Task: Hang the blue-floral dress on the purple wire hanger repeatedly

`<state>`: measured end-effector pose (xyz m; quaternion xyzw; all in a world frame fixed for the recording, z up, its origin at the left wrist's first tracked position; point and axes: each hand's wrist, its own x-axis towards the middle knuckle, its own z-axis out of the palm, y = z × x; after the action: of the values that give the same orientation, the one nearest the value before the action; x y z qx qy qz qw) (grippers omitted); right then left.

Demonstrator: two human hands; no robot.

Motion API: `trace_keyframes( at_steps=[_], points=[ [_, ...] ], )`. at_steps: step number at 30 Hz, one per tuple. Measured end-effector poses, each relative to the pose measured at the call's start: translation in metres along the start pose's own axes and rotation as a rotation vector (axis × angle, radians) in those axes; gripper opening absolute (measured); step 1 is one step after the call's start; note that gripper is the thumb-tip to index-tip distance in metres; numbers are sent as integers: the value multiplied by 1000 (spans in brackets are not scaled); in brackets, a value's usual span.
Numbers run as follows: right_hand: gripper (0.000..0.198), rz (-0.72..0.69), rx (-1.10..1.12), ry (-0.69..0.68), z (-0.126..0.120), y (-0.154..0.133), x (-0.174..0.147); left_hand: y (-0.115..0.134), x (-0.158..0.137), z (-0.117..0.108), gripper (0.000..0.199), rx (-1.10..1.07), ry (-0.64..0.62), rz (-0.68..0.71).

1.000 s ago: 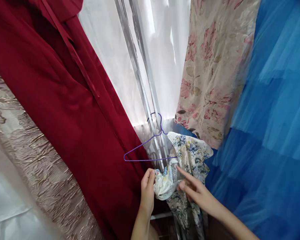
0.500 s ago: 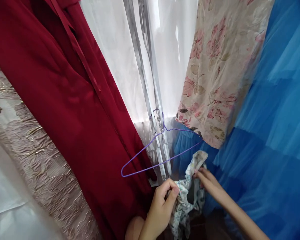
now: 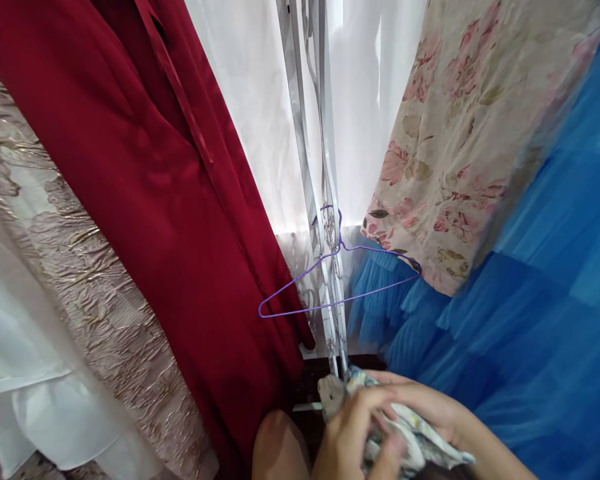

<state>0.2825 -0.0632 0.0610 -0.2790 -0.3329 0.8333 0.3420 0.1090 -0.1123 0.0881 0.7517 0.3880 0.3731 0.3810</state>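
A crumpled printed cloth [image 3: 410, 433], pale with yellow and blue marks, is bunched between my two hands at the lower middle. My left hand [image 3: 355, 433] grips its near side with curled fingers, somewhat blurred. On the far side my right hand [image 3: 430, 400] wraps around the same cloth, its fingers partly hidden by it. One end [image 3: 333, 393] of the cloth pokes out beyond my left hand. Above both hands, a purple wire hanger [image 3: 305, 311] hangs bare from a white metal stand [image 3: 333, 293].
A dark red garment [image 3: 180, 220] and a textured pinkish one [image 3: 95, 260] hang at left, with white fabric [image 3: 35, 393] beside them. Right of the stand hang a floral garment [image 3: 445, 160] and blue tulle [image 3: 545, 287]. My knee [image 3: 280, 447] shows at the bottom.
My hands have come closer together and lower, gathering the cloth, which was stretched between them before. The view has shifted slightly, and the hanger still hangs on the stand.
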Motion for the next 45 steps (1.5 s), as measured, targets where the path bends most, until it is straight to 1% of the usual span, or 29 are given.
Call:
trace_keyframes(
  at_steps=[1, 2, 3, 4, 5, 6, 7, 8, 9, 11, 13, 14, 16, 18, 20, 21, 22, 24, 26, 27, 29, 31, 33, 35, 38, 40, 42, 44, 45],
  points=[
    [39, 48, -43, -108, 0, -1, -3, 3, 2, -13, 34, 35, 129, 12],
    [47, 94, -97, -215, 1, -3, -5, 3, 3, -23, 31, 59, 197, 22],
    [52, 130, -168, -309, 1, -7, -7, 0, 4, -30, 32, 54, 186, 15],
    [54, 146, -252, -374, 1, -11, -8, -7, 4, -34, 36, 2, 98, -22],
    [51, 138, -346, -406, 2, -17, -9, -17, 3, -35, 43, -90, -36, -84],
    [45, 114, -445, -406, 2, -24, -10, -30, 2, -34, 49, -204, -175, -156],
    [39, 78, -540, -377, 3, -32, -12, -46, 0, -32, 56, -317, -280, -227],
    [34, 36, -622, -324, 4, -40, -14, -63, -2, -30, 62, -409, -328, -293],
    [32, -9, -688, -259, 4, -49, -17, -80, -4, -29, 66, -453, -313, -337],
    [30, -63, -793, -149, 5, -67, -24, -109, -4, -33, 62, -389, -223, -392],
    [29, -107, -899, -52, 3, -85, -30, -127, 0, -48, 50, -249, -188, -390],
    [29, -149, -957, 19, 1, -94, -31, -130, 4, -59, 48, -186, -189, -357],
    [31, -299, -1071, 234, -5, -111, -27, -127, 11, -86, 47, -88, -171, -258],
    [39, -489, -1179, 475, -15, -125, -15, -117, 19, -116, 42, 21, -88, -169],
    [49, -621, -1284, 629, -24, -132, 2, -103, 26, -145, 38, 189, -8, -88],
    [51, -651, -1326, 656, -27, -133, 11, -97, 30, -158, 36, 309, 39, -50],
    [51, -659, -1355, 646, -29, -132, 19, -90, 33, -171, 34, 441, 90, -14],
    [44, -646, -1381, 561, -30, -126, 32, -77, 40, -192, 31, 678, 197, 41],
    [41, -632, -1401, 488, -26, -118, 40, -65, 49, -206, 29, 810, 307, 91],
    [42, -632, -1416, 479, -24, -114, 43, -59, 55, -211, 28, 828, 363, 118],
    [45, -640, -1435, 513, -20, -108, 45, -48, 70, -214, 28, 810, 477, 157],
    [46, -643, -1435, 542, -18, -105, 45, -39, 89, -213, 26, 762, 580, 153],
    [47, -645, -1445, 555, -17, -101, 45, -33, 110, -207, 25, 716, 632, 129],
    [46, -649, -1468, 559, -16, -96, 45, -28, 130, -198, 26, 680, 622, 140],
    [42, -648, -1516, 565, -9, -88, 45, -22, 152, -176, 27, 643, 544, 213],
    [39, -640, -1527, 549, -5, -84, 40, -17, 158, -160, 25, 640, 542, 245],
    [32, -642, -1476, 480, -4, -84, 29, -12, 157, -150, 24, 641, 601, 258],
    [26, -650, -1394, 394, -7, -87, 12, -10, 152, -146, 24, 639, 662, 284],
    [31, -664, -1364, 376, -11, -89, 3, -11, 149, -146, 21, 631, 678, 308]
  ],
)
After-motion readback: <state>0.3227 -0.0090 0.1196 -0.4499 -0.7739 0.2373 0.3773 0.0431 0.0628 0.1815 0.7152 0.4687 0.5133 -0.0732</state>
